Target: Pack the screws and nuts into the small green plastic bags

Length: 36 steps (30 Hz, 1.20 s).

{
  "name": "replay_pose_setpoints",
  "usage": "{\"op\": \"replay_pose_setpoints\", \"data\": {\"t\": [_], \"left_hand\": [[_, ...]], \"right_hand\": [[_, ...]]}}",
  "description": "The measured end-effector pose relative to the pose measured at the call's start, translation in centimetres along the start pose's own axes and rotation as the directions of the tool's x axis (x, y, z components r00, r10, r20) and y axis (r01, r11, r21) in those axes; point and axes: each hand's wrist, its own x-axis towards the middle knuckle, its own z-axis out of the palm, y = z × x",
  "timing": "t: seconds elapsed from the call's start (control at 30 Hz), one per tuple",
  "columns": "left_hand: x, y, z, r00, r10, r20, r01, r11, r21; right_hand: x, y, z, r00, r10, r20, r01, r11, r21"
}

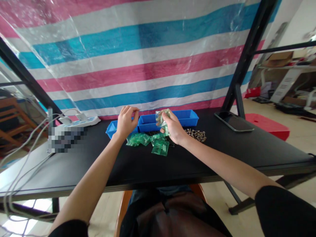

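My right hand (174,126) is closed around a small clear plastic bag (161,118) with a greenish tint, in front of the blue trays. What the bag holds is too small to make out. My left hand (126,121) hovers over the left blue tray (111,129), its fingers bent and thumb and fingertips close together. Whether anything sits in that pinch is hidden. Below and between the hands, several green plastic bags (160,148) lie in a loose pile on the black table (138,169). Small metal parts (197,135) are heaped right of my right hand.
Two more blue tray sections, a middle one (145,124) and a right one (189,118), line the table's back. A phone (233,121) lies at right. A power strip (91,121) with cables is at left. A striped sheet (148,65) hangs behind.
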Motion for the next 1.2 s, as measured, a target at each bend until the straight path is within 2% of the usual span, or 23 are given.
{"op": "replay_pose_setpoints", "data": {"t": [0.07,0.13,0.17,0.23,0.3,0.37,0.43,0.5,0.6,0.7,0.77,0.87,1.0,1.1,1.2], "left_hand": [[2.7,0.5,0.6,0.997,-0.055,-0.06,0.048,0.994,-0.102],[4.7,1.2,0.9,0.987,-0.134,-0.093,0.109,0.967,-0.232],[5.1,1.6,1.0,0.982,-0.156,-0.108,0.121,0.953,-0.276],[4.9,2.4,1.1,0.976,-0.177,-0.128,0.129,0.938,-0.321],[3.4,3.0,1.2,0.971,-0.208,-0.117,0.162,0.936,-0.313],[1.4,3.1,1.3,0.98,-0.197,-0.034,0.179,0.941,-0.286],[-0.2,3.1,1.7,0.977,-0.21,0.045,0.214,0.942,-0.259],[-1.2,3.3,2.1,0.973,-0.208,0.097,0.226,0.94,-0.257],[-1.6,4.2,2.6,0.974,-0.123,0.188,0.169,0.954,-0.249],[-1.4,5.4,2.7,0.963,-0.063,0.263,0.131,0.959,-0.252],[-1.2,6.0,2.5,0.96,-0.09,0.265,0.175,0.931,-0.319],[-1.2,6.4,2.3,0.944,-0.158,0.289,0.29,0.813,-0.504],[-1.3,6.9,2.5,0.887,-0.208,0.412,0.459,0.497,-0.737],[-1.4,7.2,2.6,0.825,-0.211,0.524,0.565,0.294,-0.771],[-1.4,7.3,2.5,0.764,-0.19,0.617,0.645,0.196,-0.739]], "right_hand": [[0.3,0.2,-0.6,0.999,-0.029,-0.02,0.026,0.991,-0.134],[-0.3,0.4,-0.4,0.979,-0.175,0.106,0.202,0.911,-0.359],[-0.7,0.5,-0.1,0.946,-0.251,0.205,0.319,0.83,-0.457],[-1.7,0.5,0.7,0.864,-0.337,0.374,0.501,0.646,-0.576],[-2.2,0.4,1.3,0.829,-0.344,0.44,0.558,0.554,-0.617],[-2.2,0.2,1.4,0.854,-0.318,0.413,0.518,0.598,-0.612],[-1.7,0.2,0.9,0.903,-0.28,0.327,0.423,0.715,-0.556],[-0.8,0.3,0.2,0.949,-0.219,0.224,0.301,0.84,-0.451],[0.3,0.5,-0.8,0.99,-0.087,0.111,0.111,0.968,-0.225],[1.0,0.3,-1.6,0.991,0.061,0.119,-0.065,0.998,0.027],[1.2,-0.2,-2.0,0.984,0.086,0.156,-0.11,0.981,0.158],[1.0,-1.0,-2.4,0.985,0.032,0.169,-0.079,0.957,0.278],[0.9,-1.3,-2.5,0.986,-0.003,0.168,-0.053,0.945,0.324],[0.9,-0.8,-2.4,0.99,-0.02,0.138,-0.018,0.963,0.267],[1.1,-0.4,-2.4,0.995,-0.043,0.086,0.028,0.984,0.175]]}}
